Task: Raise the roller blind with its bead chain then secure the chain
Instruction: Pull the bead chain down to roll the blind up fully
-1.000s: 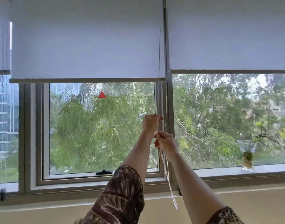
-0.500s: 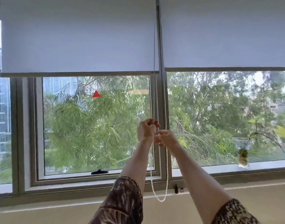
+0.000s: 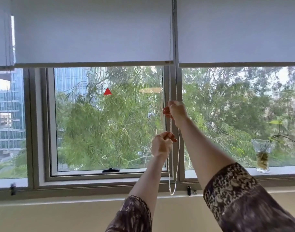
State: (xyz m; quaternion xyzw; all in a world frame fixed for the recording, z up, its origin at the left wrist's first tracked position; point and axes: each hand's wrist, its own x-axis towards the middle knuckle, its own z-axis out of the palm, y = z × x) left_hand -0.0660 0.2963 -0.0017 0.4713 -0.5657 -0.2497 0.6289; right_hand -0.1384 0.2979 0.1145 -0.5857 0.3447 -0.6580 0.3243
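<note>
A white roller blind covers the upper part of the middle window, its bottom bar level with the neighbouring blind on the right. The white bead chain hangs down the window post between them, its loop ending just above the sill. My right hand is closed on the chain high up. My left hand grips the same strand lower down, a little to the left. Both arms reach forward in patterned sleeves.
A glass vase with a plant stands on the sill at the right. A small dark chain clip sits on the frame near the loop's bottom. A black window handle and a red triangle sticker are on the middle pane.
My right hand has risen up the chain while my left hand has dropped lower with it. The blind's bottom bar now sits level with the right blind's bar.
</note>
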